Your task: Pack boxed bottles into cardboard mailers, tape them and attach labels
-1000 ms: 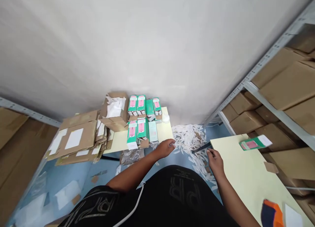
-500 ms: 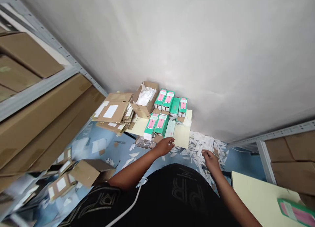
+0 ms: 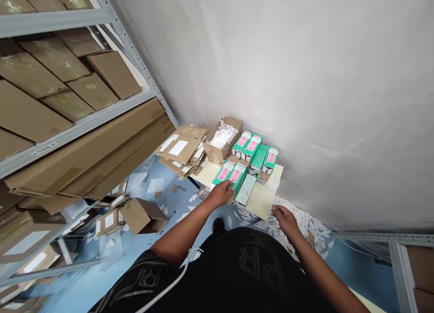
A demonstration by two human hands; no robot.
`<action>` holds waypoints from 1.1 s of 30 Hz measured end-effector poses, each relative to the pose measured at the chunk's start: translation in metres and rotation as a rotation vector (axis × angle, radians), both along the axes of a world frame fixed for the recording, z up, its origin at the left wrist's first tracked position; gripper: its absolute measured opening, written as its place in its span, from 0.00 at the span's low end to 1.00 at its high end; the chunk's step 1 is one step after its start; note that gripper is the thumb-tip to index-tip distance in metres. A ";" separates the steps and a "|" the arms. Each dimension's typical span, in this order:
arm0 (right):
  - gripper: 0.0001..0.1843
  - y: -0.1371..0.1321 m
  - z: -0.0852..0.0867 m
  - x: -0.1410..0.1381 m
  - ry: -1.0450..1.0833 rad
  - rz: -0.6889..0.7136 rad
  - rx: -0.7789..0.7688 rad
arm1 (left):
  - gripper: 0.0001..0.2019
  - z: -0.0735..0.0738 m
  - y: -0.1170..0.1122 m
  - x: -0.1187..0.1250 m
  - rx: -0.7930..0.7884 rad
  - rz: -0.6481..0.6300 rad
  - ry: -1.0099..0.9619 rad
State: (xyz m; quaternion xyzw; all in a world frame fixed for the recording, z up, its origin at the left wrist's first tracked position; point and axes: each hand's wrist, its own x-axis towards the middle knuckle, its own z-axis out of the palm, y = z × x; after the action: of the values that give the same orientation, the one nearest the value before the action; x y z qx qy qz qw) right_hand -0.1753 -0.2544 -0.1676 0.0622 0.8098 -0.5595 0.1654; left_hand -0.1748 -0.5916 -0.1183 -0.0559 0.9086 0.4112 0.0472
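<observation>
My left hand (image 3: 221, 194) is over the near ends of two green boxes with pink fronts, its thumb a little apart from the fingers. It covers part of the left green box (image 3: 224, 172) and the lower corner of the right green box (image 3: 237, 175); whether it touches them I cannot tell. Just right of these lies a pale green box (image 3: 246, 190). My right hand (image 3: 285, 219) hovers by the near right edge of the cream table (image 3: 266, 197), fingers loosely bent and apart, with nothing visible in them.
More green boxes (image 3: 252, 145) stand at the back, against the wall. Left of them are an open carton (image 3: 215, 154) holding white paper and a stack of flattened cardboard (image 3: 183, 150). Paper scraps (image 3: 307, 218) litter the floor. Loaded shelving (image 3: 132, 96) stands left, another rack (image 3: 400, 258) right.
My view has turned left, so the right-hand side table has mostly left the picture. My left hand has shifted from near the pale green box to the green and pink boxes. My right hand stays raised.
</observation>
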 end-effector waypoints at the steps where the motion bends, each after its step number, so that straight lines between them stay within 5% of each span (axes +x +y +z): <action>1: 0.25 -0.005 -0.001 -0.002 -0.004 -0.003 -0.010 | 0.17 -0.002 -0.005 -0.002 0.008 -0.007 -0.001; 7: 0.26 -0.049 0.000 -0.011 -0.046 -0.061 0.000 | 0.16 -0.006 -0.071 -0.025 -0.025 0.038 0.104; 12: 0.28 -0.112 0.011 -0.021 -0.059 -0.054 0.037 | 0.23 0.006 -0.200 -0.058 -0.355 0.250 0.202; 15: 0.28 -0.153 0.019 -0.030 -0.044 -0.007 0.056 | 0.40 -0.001 -0.278 -0.076 -0.593 0.226 0.057; 18: 0.28 -0.194 0.027 -0.038 -0.034 0.045 0.074 | 0.48 -0.020 -0.327 -0.090 -0.717 0.112 -0.130; 22: 0.25 -0.236 0.037 -0.044 0.013 0.110 0.066 | 0.51 -0.045 -0.345 -0.100 -0.734 -0.077 -0.254; 26: 0.26 -0.256 0.040 -0.051 -0.011 0.195 0.027 | 0.49 -0.058 -0.338 -0.101 -0.727 -0.092 -0.242; 33: 0.28 -0.274 0.032 -0.083 -0.051 0.293 -0.075 | 0.34 -0.044 -0.331 -0.088 -0.556 -0.094 -0.084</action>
State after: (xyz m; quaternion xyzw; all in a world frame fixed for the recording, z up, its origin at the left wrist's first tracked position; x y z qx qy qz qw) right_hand -0.2582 -0.5282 -0.1353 -0.0486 0.7842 -0.5575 0.2682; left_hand -0.2626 -0.9221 -0.1621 -0.0415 0.9853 0.1410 0.0869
